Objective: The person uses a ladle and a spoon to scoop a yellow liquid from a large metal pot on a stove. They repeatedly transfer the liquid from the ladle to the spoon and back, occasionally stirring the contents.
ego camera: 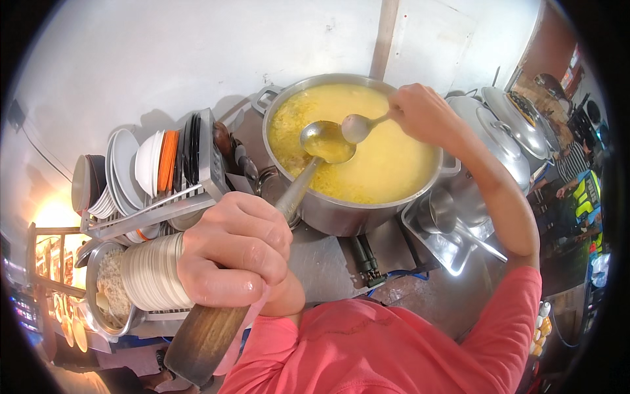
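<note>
A large metal stockpot holds a yellow broth with shredded bits gathered at its left side. My left hand is closed around the wooden-ended handle of a big metal ladle, whose bowl rests over the broth with some yellow liquid in it. Above the pot's right side, my right hand grips a metal spoon by its handle. The bowl of the spoon is at the right rim of the ladle's bowl; whether they touch I cannot tell.
Left of the pot, a metal dish rack bears plates and bowls, with a stack of pale plates and a rice pot below. On the right are lidded pots and a saucepan on a metal tray. Several people stand far right.
</note>
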Available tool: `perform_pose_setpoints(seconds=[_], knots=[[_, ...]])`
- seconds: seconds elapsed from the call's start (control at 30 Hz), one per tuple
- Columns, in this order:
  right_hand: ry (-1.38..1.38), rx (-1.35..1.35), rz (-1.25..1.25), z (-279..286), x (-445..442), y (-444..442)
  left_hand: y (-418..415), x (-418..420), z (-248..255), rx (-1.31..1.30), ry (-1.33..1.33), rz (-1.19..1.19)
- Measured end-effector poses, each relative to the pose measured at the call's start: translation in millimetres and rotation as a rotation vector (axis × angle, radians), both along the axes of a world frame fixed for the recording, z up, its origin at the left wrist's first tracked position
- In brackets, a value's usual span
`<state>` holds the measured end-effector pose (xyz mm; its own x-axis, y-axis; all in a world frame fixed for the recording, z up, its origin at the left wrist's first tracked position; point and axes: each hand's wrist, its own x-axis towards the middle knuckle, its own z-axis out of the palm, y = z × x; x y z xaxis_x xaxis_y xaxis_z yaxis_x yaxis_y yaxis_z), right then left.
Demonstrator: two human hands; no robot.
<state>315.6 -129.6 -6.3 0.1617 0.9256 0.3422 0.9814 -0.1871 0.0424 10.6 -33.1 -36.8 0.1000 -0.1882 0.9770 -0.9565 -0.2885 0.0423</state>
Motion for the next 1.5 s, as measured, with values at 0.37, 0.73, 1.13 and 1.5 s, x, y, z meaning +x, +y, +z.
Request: perform_pose_setpoints(seconds=[0.37,0.73,1.13,1.5], knots=[[0.175,0.008,0.071,-11.2,-13.7,5.8,-0.9,-2.2,4.2,0.03,-0.001,0.02],[0.069,0.034,0.055,-8.6,-0.9,2.3,1.4,-4.6,4.6,0.045,0.004,0.007],[0.078,-0.216,-0.08,-1.8,-11.5,-7.9,4.3,-11.5,9.0,0.041,0.036,0.025],[0.07,-0.405,0.037,1.0,-26.0,-16.6,6.4,-11.7,9.9,0.075,0.047,-0.004]])
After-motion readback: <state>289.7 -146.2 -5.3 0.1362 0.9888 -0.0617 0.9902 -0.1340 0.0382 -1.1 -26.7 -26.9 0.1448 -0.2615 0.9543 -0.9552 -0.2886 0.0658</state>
